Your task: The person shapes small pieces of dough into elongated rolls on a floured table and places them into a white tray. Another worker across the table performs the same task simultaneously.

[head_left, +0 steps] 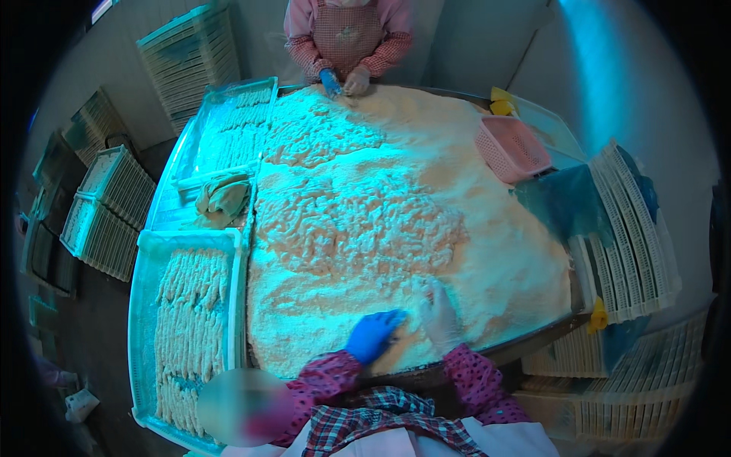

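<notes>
My left hand, in a blue glove, lies low over the pale crumb coating near the table's front edge. Its fingers stretch out to the right, and no item shows in them. Just to its right is my right hand, in a whitish glove, its fingers extended forward at the near border of a heap of crumb-coated strips. I see nothing held there, though the glove blends with the crumbs. A white tray on the left holds rows of coated strips.
Another tray with strips stands at the far left, a crumpled cloth near it. Across the table a person works with gloved hands. A pink basket sits at the right edge, beside stacked crates. More crates stand left.
</notes>
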Available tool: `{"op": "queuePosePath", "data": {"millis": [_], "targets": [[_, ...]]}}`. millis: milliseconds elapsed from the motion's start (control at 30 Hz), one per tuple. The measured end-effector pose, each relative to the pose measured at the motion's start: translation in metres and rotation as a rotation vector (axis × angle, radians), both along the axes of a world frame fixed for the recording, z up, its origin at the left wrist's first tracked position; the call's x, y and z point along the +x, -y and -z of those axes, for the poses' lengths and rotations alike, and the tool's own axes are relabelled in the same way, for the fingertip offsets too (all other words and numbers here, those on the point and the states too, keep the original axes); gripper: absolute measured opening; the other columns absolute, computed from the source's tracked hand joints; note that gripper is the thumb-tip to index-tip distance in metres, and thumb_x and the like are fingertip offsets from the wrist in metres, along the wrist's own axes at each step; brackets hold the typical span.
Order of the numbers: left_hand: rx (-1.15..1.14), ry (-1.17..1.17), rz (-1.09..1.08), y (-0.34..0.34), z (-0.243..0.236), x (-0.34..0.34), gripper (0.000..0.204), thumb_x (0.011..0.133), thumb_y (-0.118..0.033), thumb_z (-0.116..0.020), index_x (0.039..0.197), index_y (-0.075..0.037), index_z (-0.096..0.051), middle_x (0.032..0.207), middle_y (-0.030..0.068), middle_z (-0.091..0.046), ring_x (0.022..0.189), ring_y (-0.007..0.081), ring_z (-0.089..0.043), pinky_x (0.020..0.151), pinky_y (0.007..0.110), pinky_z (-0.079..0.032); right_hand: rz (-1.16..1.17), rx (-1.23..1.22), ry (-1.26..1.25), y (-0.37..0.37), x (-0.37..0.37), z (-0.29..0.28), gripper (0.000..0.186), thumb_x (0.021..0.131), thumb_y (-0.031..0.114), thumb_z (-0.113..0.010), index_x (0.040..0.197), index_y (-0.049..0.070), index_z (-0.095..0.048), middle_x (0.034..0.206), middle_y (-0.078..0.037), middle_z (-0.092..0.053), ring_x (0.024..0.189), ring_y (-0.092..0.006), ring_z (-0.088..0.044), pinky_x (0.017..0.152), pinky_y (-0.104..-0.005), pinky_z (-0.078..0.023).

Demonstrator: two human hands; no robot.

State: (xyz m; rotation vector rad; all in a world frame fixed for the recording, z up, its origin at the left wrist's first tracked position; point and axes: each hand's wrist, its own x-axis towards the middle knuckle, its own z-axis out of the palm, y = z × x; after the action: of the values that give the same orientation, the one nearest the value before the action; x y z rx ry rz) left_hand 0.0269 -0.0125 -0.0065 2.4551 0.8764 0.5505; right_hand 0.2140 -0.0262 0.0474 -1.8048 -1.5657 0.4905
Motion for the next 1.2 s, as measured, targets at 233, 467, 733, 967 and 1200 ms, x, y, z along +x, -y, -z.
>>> {"op": "queuePosePath", "data": {"millis": [233,467,733,967,1200], "targets": [[-0.008,0.043,-0.12,-0.012,0.004,-0.027,0.05,0.078,-0.026,-0.065,0.125,-0.016,-0.05,0.113,0.0116,-0.058,0.09,0.0323,-0.058,0.077,0.041,-0.049,0.075,0.031,-0.111,0.025,0.043,0.023,0.034,0.084,0.019,-0.056,0.114,0.003,-0.052,0.095,-0.014,-0.059,0.09,-0.0309,-0.057,0.081,-0.0393,-0.045],[-1.167,0.678,-0.431,-0.017,0.018,0.025,0.038,0.089,-0.023,-0.056,0.125,-0.011,-0.05,0.119,0.01,-0.056,0.106,0.028,-0.054,0.091,0.035,-0.041,-0.184,0.345,-0.009,-0.008,0.001,-0.011,0.033,0.085,0.021,-0.055,0.111,0.001,-0.054,0.099,-0.015,-0.059,0.098,-0.0327,-0.055,0.09,-0.0397,-0.04],[-1.626,1.573,-0.362,0.015,-0.026,0.02,0.051,0.096,-0.028,-0.043,0.141,-0.011,-0.026,0.137,0.0054,-0.038,0.121,0.0194,-0.041,0.099,0.035,-0.036,-0.528,0.219,-0.005,-0.015,-0.066,-0.002,0.058,0.085,0.025,-0.051,0.138,0.007,-0.035,0.144,-0.019,-0.03,0.134,-0.0335,-0.027,0.109,-0.0457,-0.017],[-1.431,1.66,-0.632,-0.004,-0.019,-0.06,0.048,0.094,-0.04,-0.041,0.131,-0.009,-0.04,0.118,0.0092,-0.051,0.089,0.0192,-0.049,0.081,0.034,-0.042,-0.356,0.03,0.084,-0.129,-0.092,-0.022,0.044,0.082,0.025,-0.059,0.119,0.002,-0.049,0.115,-0.019,-0.054,0.106,-0.0364,-0.05,0.089,-0.0461,-0.04],[-0.891,2.373,-0.737,-0.059,-0.082,-0.253,0.034,0.094,-0.04,-0.044,0.113,-0.013,-0.053,0.1,0.0017,-0.056,0.081,0.0139,-0.052,0.086,0.044,-0.045,-0.187,0.266,0.561,-0.235,-0.072,0.02,0.023,0.069,0.011,-0.064,0.09,0.009,-0.056,0.082,-0.015,-0.058,0.081,-0.036,-0.056,0.071,-0.0462,-0.044]]}}
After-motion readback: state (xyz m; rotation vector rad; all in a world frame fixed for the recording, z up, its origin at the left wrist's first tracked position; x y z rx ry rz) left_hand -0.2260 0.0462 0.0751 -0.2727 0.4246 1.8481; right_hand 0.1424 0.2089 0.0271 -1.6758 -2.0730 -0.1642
